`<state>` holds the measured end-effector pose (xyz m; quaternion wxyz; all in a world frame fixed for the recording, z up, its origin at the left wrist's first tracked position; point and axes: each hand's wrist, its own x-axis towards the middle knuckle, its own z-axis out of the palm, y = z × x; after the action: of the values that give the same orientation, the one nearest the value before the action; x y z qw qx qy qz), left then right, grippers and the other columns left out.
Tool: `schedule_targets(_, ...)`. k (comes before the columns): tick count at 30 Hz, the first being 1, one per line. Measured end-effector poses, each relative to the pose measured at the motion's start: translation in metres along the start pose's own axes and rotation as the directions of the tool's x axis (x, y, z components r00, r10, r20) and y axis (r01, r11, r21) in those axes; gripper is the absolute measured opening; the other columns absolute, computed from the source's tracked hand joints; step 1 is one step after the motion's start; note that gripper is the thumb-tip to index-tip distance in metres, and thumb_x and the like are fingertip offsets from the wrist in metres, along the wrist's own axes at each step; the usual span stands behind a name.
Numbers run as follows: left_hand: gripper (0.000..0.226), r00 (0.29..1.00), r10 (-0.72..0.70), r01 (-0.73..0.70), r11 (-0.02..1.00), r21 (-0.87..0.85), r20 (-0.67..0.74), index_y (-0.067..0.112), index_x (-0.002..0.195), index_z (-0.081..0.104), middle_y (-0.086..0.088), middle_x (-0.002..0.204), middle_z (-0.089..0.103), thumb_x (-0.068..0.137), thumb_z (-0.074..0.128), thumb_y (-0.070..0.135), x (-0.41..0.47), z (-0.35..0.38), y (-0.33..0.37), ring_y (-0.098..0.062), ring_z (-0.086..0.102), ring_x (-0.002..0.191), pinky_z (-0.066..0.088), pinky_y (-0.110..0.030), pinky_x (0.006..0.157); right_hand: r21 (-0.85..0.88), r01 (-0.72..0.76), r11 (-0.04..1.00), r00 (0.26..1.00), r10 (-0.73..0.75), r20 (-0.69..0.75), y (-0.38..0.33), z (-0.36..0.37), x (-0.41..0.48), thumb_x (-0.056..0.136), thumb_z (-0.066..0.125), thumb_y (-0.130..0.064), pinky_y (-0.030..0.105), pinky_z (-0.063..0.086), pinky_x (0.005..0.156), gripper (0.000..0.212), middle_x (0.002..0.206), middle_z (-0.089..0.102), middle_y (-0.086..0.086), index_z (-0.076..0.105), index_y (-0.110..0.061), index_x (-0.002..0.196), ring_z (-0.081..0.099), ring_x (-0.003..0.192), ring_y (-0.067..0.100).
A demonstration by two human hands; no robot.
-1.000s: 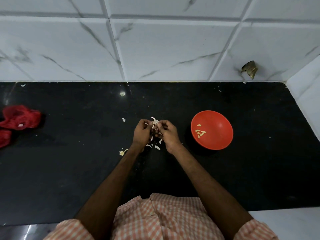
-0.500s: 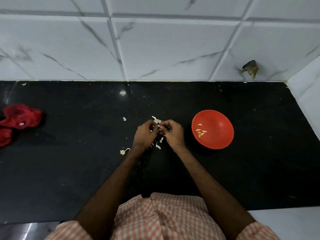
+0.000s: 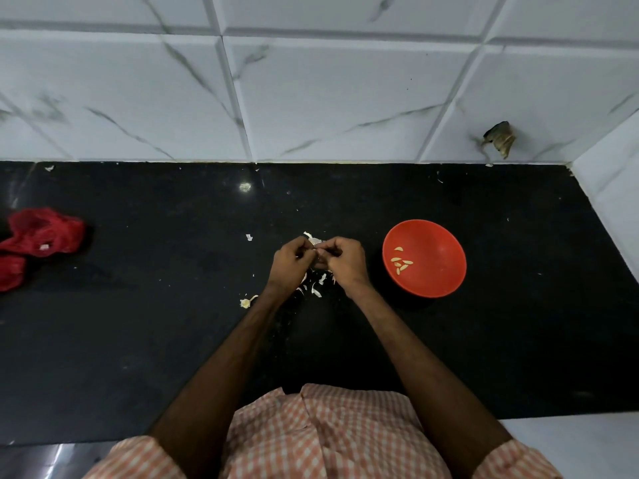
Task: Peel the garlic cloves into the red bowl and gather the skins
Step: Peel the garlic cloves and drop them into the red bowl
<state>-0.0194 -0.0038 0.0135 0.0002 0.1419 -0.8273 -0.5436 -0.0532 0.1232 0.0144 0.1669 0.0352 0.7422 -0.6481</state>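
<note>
Knuckles up, the left hand (image 3: 290, 262) and the right hand (image 3: 345, 261) meet above the middle of the black worktop (image 3: 138, 340), their fingertips touching. Between them they hold a garlic piece (image 3: 315, 242); its pale papery top shows just beyond the fingers. Each grip is curled in and pinches that piece from its own side. Most of the piece is hidden by the fingers, so it may be a single clove or a small cluster; I cannot tell which.

Loose skins (image 3: 316, 289) lie scattered on the worktop under and just behind the hands, and one small flake (image 3: 249, 237) lies apart to the left. A yellowish garlic stub (image 3: 246, 302) lies beside the left wrist.

The red bowl (image 3: 444, 281) stands on the worktop near the right hand, not touching it. A few peeled cloves (image 3: 401, 262) lie inside, towards its left wall.

A red mesh bag (image 3: 41, 233) lies crumpled at the far left edge, well apart from the hands. Marbled white tiles (image 3: 345, 98) rise behind the worktop, with a brown chipped patch (image 3: 499, 138) on the right. An orange checked shirt (image 3: 328, 433) fills the bottom edge.
</note>
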Motion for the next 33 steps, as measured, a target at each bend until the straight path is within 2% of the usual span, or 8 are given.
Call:
schedule_targets(3,0.016,1.0,-0.01,0.012,0.996,-0.088,0.016,0.01,0.075,0.059,0.011,0.056,0.049,0.09,0.061,0.005,0.001,-0.002,0.0,0.0,0.041,0.047,0.034,-0.015,0.046,0.049,-0.047,0.998,0.998,0.046,0.032,-0.005,-0.001,0.001,0.09,0.063,0.01,0.038,0.063,0.076,0.014,0.099,0.073,0.014,0.069,-0.003,0.091,0.075,0.087,0.024)
schedule_targets(6,0.017,0.999,-0.015,0.019,0.989,-0.145,0.03,0.011,0.074,0.058,0.012,0.053,0.046,0.09,0.06,0.005,0.002,-0.003,0.0,-0.003,0.039,0.046,0.034,-0.018,0.045,0.08,-0.093,0.992,0.994,0.089,0.059,-0.009,-0.003,0.005,0.091,0.063,0.01,0.038,0.063,0.077,0.016,0.096,0.072,0.014,0.069,-0.005,0.087,0.075,0.086,0.024)
schedule_targets(11,0.014,0.998,-0.031,0.042,0.97,-0.241,0.046,-0.005,0.078,0.053,0.008,0.052,0.043,0.091,0.056,-0.001,-0.002,-0.004,0.006,-0.003,0.036,0.044,0.031,-0.019,0.041,0.128,-0.152,0.98,0.986,0.141,0.089,-0.016,-0.003,0.004,0.091,0.061,0.013,0.028,0.062,0.066,0.02,0.087,0.07,0.011,0.067,-0.004,0.083,0.073,0.077,0.019)
schedule_targets(17,0.026,0.997,-0.034,0.053,0.96,-0.277,0.074,0.012,0.069,0.052,0.012,0.051,0.045,0.092,0.056,0.0,-0.004,-0.005,0.01,-0.004,0.038,0.045,0.032,-0.018,0.042,0.129,-0.199,0.972,0.976,0.184,0.117,-0.018,-0.005,0.005,0.091,0.057,0.015,0.026,0.062,0.063,0.013,0.09,0.069,0.013,0.067,0.007,0.095,0.072,0.075,0.019)
schedule_targets(24,0.03,0.993,-0.039,0.071,0.95,-0.305,0.109,0.015,0.067,0.051,0.01,0.053,0.046,0.094,0.055,0.001,-0.007,-0.007,0.011,-0.004,0.037,0.045,0.031,-0.017,0.042,0.092,-0.218,0.972,0.969,0.204,0.136,-0.024,-0.008,0.003,0.093,0.056,0.014,0.025,0.062,0.063,0.016,0.09,0.068,0.012,0.065,0.013,0.106,0.07,0.076,0.017)
schedule_targets(29,0.022,0.988,-0.051,0.1,0.932,-0.349,0.149,0.011,0.077,0.052,0.004,0.054,0.043,0.098,0.05,0.004,-0.005,-0.011,0.01,-0.005,0.034,0.044,0.028,-0.017,0.04,0.125,-0.185,0.975,0.97,0.162,0.179,-0.025,-0.011,0.001,0.093,0.059,0.009,0.025,0.061,0.065,0.013,0.09,0.069,0.007,0.067,-0.001,0.093,0.072,0.077,0.013)
schedule_targets(33,0.026,0.989,-0.047,0.095,0.932,-0.351,0.142,0.016,0.074,0.053,0.006,0.053,0.042,0.099,0.051,0.007,-0.005,-0.013,0.007,-0.006,0.033,0.045,0.028,-0.016,0.039,0.054,-0.07,0.996,0.992,0.064,0.108,-0.02,-0.008,0.0,0.089,0.067,0.006,0.029,0.062,0.072,0.014,0.096,0.069,0.008,0.069,-0.008,0.091,0.071,0.086,0.015)
